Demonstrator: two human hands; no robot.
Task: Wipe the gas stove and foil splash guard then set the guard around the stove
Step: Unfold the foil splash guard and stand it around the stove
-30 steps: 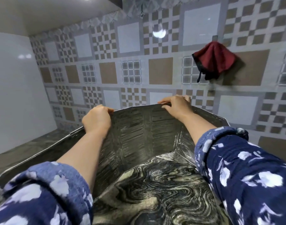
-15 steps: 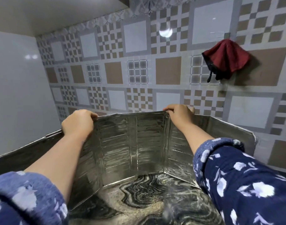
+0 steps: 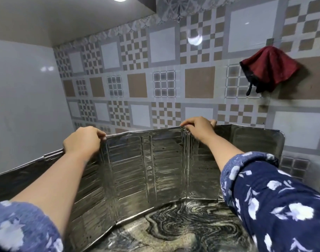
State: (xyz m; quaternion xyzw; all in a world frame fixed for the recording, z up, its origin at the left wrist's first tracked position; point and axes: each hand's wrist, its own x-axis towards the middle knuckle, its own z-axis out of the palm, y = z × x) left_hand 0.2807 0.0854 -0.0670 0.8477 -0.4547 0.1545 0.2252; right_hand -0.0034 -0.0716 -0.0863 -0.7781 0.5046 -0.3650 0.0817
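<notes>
Left hand [image 3: 82,140] and right hand [image 3: 199,129] pinch the foil splash guard's [image 3: 146,171] top edge. Since a second ago its panels have spread upright on the marble countertop [image 3: 182,226]; positioning is likely under way.

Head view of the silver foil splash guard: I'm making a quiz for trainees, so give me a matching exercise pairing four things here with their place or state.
Things:
1. silver foil splash guard
2. dark red cloth
3. left hand
4. right hand

Places or states:
A. hangs on the patterned tiled wall
B. grips the guard's top edge at its right fold
C. stands upright on the swirled black marble counter
D. grips the guard's top edge at its left fold

Pairs: 1-C, 2-A, 3-D, 4-B
</notes>
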